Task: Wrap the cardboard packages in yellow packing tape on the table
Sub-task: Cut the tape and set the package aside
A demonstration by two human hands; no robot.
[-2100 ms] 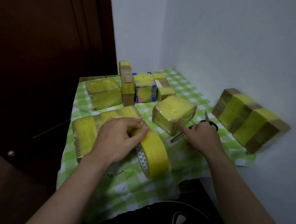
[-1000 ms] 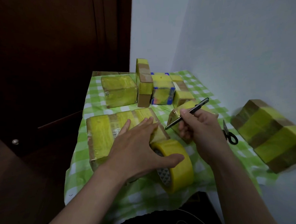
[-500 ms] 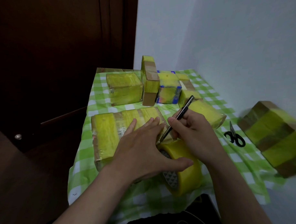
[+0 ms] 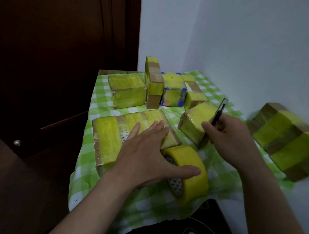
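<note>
A long flat cardboard package (image 4: pixel 112 135) banded with yellow tape lies on the green checked tablecloth (image 4: pixel 85 175). My left hand (image 4: pixel 148 155) presses flat on its right end, fingers straight, the thumb reaching over the yellow tape roll (image 4: pixel 189 171) that stands on edge beside it. My right hand (image 4: pixel 228 140) grips a black pen-like cutter (image 4: pixel 218 113), tilted up and away, just right of the package and in front of a small taped box (image 4: pixel 196 122).
Several taped packages (image 4: pixel 128 91) stand in a row at the table's far end. A large banded package (image 4: pixel 287 140) leans against the white wall on the right. A dark wooden door fills the left. The table's near edge is below the roll.
My right hand picked the cutter up from the table, brought its tip to the tape at the package's end, then drew back to the right. My left hand went from gripping the roll to lying flat.
</note>
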